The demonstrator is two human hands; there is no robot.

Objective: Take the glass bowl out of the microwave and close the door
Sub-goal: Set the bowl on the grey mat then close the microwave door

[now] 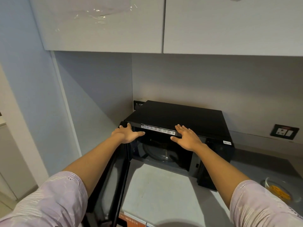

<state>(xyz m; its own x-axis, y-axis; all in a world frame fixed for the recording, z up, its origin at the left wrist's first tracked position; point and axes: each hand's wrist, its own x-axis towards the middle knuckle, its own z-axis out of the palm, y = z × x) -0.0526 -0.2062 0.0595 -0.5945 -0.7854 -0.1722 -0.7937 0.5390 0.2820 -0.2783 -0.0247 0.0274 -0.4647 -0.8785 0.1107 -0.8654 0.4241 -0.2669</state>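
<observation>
The head camera looks down on a black microwave [177, 118] that stands on a grey desk [157, 190] in the corner under pale wall cabinets [101, 23]. Its door [113, 174] hangs wide open to the left, edge-on to the camera, and reaches out over the front of the desk. Inside the dark cavity the round turntable [159, 153] lies bare.

The left hand [127, 133] grips the top corner of the open door, fingers curled over its upper edge and thumb stretched towards the cavity. The right hand [186, 136] is open, fingers spread and palm down, and rests flat on the front edge of the microwave's top, just right of a white label strip [157, 129]. Both forearms are bare, with light pink striped sleeves [49, 202] at the bottom of the view.

The glass bowl [278, 190] stands on the desk at the far right, out of the microwave and just beyond the right sleeve, which hides part of it. It holds something yellow-orange that cannot be made out clearly.

A black wall socket [284, 131] sits on the back wall to the right of the microwave, and another dark plate [136, 104] shows behind its rear left corner. Below the desk's front edge an orange label [131, 220] is partly in view.
</observation>
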